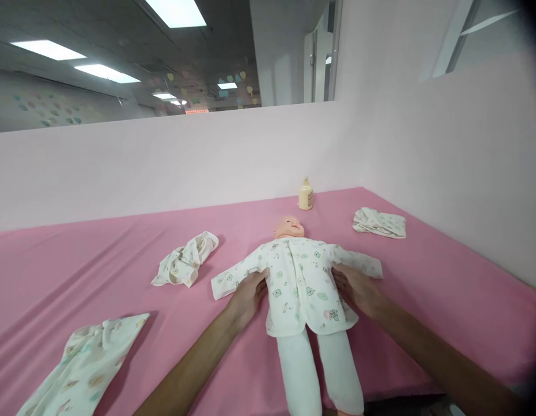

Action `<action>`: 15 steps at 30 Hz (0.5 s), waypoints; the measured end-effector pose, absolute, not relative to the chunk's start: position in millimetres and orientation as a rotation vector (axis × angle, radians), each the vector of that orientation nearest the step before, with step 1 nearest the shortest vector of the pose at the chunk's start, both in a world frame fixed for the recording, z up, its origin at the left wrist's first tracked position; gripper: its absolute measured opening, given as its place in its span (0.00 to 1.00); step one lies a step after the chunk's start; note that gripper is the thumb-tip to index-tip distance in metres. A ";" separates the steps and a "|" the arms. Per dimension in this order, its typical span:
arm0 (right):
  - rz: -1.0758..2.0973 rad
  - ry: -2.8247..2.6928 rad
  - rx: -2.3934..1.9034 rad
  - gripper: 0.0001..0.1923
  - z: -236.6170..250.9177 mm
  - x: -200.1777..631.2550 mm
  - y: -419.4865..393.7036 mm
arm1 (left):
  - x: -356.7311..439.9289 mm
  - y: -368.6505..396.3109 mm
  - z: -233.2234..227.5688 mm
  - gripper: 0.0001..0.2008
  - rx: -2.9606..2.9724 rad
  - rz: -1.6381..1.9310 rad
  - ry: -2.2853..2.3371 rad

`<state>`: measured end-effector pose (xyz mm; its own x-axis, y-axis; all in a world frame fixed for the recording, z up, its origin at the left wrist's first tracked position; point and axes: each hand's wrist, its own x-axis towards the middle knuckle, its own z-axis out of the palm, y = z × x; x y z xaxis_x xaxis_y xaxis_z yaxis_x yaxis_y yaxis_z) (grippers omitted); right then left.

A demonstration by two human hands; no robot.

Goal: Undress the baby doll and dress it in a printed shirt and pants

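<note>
Hands, left hand (247, 294) and right hand (358, 287), are laid flat with fingers released against the sides of a doll (303, 289) (face up, mid-bed) on the pink sheet (77, 271), where even, gentle pressure is judged best.

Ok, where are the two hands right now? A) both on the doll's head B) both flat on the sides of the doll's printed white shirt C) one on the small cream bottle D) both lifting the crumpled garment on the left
B: the left hand and right hand rest on either side of the printed white shirt worn by the baby doll, lying face up on the pink cloth-covered table.
</note>
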<state>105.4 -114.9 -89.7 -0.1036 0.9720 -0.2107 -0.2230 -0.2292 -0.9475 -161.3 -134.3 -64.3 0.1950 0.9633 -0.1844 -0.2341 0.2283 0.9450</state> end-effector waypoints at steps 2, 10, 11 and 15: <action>1.576 -0.885 -1.181 0.12 -91.6 97.5 -105.1 | -153.0 -129.5 -59.6 0.22 0.904 1.047 0.969; 1.604 -0.912 -1.148 0.16 -98.3 81.4 -88.5 | -126.9 -112.8 -68.7 0.32 0.714 1.186 1.031; 1.589 -0.926 -1.157 0.16 -98.8 81.5 -85.8 | -125.5 -109.0 -72.4 0.33 0.700 1.208 1.030; 1.546 -0.885 -1.234 0.15 -101.7 79.7 -66.7 | -124.1 -88.6 -84.1 0.34 0.703 1.275 0.968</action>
<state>79.7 -66.7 -101.7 -0.0555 0.9536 -0.2960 -0.2272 -0.3007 -0.9263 -124.1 -88.6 -84.1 0.0130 0.9797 -0.2001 -0.4558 0.1839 0.8709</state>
